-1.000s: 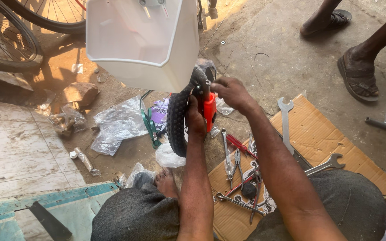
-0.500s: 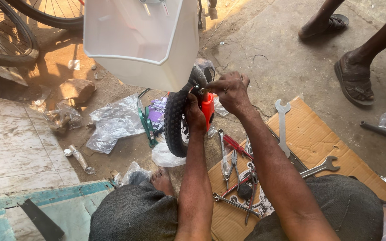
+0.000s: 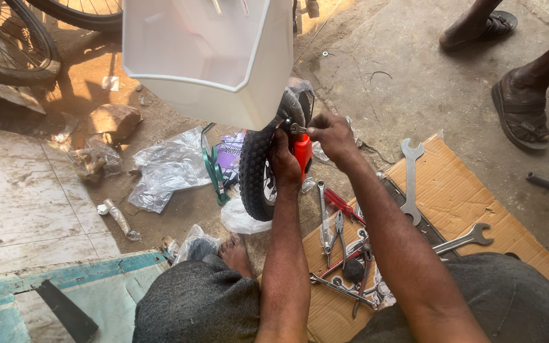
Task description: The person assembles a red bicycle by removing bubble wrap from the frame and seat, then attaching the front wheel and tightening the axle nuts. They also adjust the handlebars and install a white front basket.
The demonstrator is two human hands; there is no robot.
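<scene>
Wheel: a small knobby black tyre (image 3: 257, 170) on a child's bicycle is standing upright just in front of the person's knees, between an orange-red fork (image 3: 302, 154) and a white plastic basket (image 3: 208, 60) that is hanging above it.
Handling of the wheel: the rubber is looking stiff and grippy, not slippery; together with the frame it is probably fairly light. The tread or the fork leg is giving the surest hold; the thin basket would likely flex if gripped.
Left hand: the left hand (image 3: 283, 162) is wrapping closed around the top of the fork beside the tyre, fingers curled tight, steadying it.
Right hand: the right hand (image 3: 330, 134) is pinching mostly shut on a small metal spanner (image 3: 296, 129), whose head is sitting at the fitting near the wheel's top; only the tool's end is showing.
Handling of the spanner: hard, thin steel, likely to slip off a nut if held loosely.
Cardboard: a flattened sheet (image 3: 465, 197) is lying under the right forearm, carrying a large open-ended spanner (image 3: 411, 181), a second spanner (image 3: 462, 240), pliers (image 3: 339, 232) and a red-handled screwdriver (image 3: 341, 203).
Ground nearby: crumpled clear plastic bags (image 3: 166, 168) are lying left of the tyre.
Other person: sandalled feet (image 3: 521, 114) are standing well apart at the upper right.
</scene>
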